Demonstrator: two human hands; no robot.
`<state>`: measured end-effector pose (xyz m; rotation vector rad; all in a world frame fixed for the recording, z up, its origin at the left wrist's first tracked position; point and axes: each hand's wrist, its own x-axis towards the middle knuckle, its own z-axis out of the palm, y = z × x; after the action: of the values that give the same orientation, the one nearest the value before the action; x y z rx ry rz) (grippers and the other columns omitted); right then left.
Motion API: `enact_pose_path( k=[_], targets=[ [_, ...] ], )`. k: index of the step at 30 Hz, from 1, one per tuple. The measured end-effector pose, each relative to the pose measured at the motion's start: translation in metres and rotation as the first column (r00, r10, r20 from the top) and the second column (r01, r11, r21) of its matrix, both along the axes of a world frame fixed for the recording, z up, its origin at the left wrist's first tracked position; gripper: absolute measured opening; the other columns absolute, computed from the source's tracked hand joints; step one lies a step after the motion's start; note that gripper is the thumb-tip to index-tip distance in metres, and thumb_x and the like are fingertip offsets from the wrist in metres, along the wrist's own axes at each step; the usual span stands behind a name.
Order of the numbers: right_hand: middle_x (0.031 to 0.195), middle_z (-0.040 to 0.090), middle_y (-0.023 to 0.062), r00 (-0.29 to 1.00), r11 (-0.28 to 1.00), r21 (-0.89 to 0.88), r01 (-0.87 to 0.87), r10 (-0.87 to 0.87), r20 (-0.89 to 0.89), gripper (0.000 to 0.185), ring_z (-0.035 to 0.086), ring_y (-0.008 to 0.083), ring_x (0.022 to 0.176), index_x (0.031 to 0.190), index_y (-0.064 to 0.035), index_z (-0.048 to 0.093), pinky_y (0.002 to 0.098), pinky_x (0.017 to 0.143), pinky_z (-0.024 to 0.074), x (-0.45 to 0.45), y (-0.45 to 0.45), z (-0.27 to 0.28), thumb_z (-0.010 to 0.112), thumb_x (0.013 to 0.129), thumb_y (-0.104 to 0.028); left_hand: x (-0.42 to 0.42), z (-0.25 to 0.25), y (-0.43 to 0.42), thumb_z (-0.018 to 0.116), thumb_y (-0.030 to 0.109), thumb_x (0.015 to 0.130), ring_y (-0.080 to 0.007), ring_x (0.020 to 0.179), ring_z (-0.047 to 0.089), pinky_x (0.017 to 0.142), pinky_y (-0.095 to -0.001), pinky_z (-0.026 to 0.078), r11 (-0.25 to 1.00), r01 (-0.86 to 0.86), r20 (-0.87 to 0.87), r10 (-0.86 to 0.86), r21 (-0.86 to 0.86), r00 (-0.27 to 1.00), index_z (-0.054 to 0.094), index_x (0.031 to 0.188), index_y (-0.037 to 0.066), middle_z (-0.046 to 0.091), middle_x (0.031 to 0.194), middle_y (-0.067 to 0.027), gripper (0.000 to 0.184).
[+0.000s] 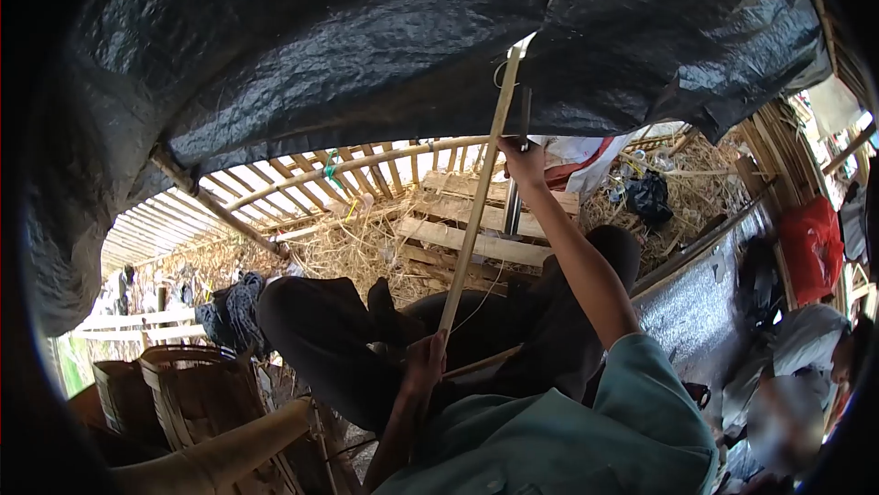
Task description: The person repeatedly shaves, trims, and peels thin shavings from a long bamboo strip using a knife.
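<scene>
A long pale bamboo strip slants upward in front of me, its top end close to the black plastic sheet. Near its lower end, my left hand is closed around the strip, just above my lap. My right hand is raised and closed on a long dark blade-like tool, held upright right beside the strip. Whether my right fingers also touch the strip is hard to tell. A thin curled fibre hangs off the strip near its top.
Wooden slats lie on straw beyond my knees, with a bamboo slat fence behind. Woven baskets and a thick bamboo pole are at lower left. A red bag hangs at right, above another person.
</scene>
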<state>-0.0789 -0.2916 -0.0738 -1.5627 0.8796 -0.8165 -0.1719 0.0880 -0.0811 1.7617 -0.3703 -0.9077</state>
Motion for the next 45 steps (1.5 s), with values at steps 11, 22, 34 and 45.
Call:
enact_pose_path(
  k=[11, 22, 34, 45],
  targets=[
    [0.064, 0.064, 0.0082, 0.999, 0.971, -0.235, 0.049, -0.049, 0.003, 0.026, 0.062, 0.0155, 0.059, 0.078, 0.0020, 0.064, 0.0309, 0.055, 0.0453, -0.013, 0.029, 0.015, 0.067, 0.082, -0.023, 0.000, 0.001, 0.002, 0.041, 0.042, 0.097, -0.0061, 0.039, 0.043, 0.037, -0.0236, 0.033, 1.000, 0.006, -0.015, -0.006, -0.008, 1.000, 0.050, 0.061, 0.007, 0.042, 0.045, 0.0019, 0.051],
    [0.060, 0.056, 0.0012, 0.960, 0.957, 0.145, -0.250, 0.226, 0.165, 0.023, 0.046, 0.0075, 0.043, 0.071, -0.0023, 0.061, 0.0249, 0.039, 0.0371, -0.028, 0.034, 0.024, 0.067, 0.083, -0.021, -0.002, 0.001, -0.003, 0.044, 0.037, 0.097, -0.0040, 0.045, 0.042, 0.040, -0.0259, 0.030, 0.999, -0.046, 0.000, 0.046, -0.024, 0.999, 0.052, 0.063, 0.003, 0.042, 0.047, 0.0028, 0.049],
    [0.053, 0.052, -0.0006, 0.986, 0.998, 0.067, 0.002, -0.013, 0.165, 0.022, 0.043, 0.0064, 0.040, 0.081, -0.0005, 0.067, 0.0254, 0.038, 0.0330, -0.014, 0.007, 0.015, 0.070, 0.081, -0.022, -0.003, -0.011, -0.004, 0.044, 0.036, 0.097, -0.0039, 0.049, 0.040, 0.043, -0.0267, 0.030, 0.998, -0.062, -0.034, 0.061, -0.004, 0.998, 0.053, 0.062, 0.002, 0.042, 0.048, 0.0027, 0.049],
    [0.065, 0.062, 0.0031, 0.994, 0.998, 0.033, 0.054, -0.057, 0.094, 0.016, 0.057, 0.0130, 0.056, 0.081, -0.0033, 0.070, 0.0291, 0.053, 0.0436, 0.015, -0.004, 0.001, 0.072, 0.077, -0.019, 0.001, -0.004, -0.003, 0.041, 0.041, 0.097, -0.0084, 0.043, 0.045, 0.040, -0.0287, 0.033, 1.000, -0.008, 0.031, 0.008, 0.000, 0.999, 0.052, 0.061, 0.003, 0.043, 0.047, -0.0015, 0.053]
  ],
)
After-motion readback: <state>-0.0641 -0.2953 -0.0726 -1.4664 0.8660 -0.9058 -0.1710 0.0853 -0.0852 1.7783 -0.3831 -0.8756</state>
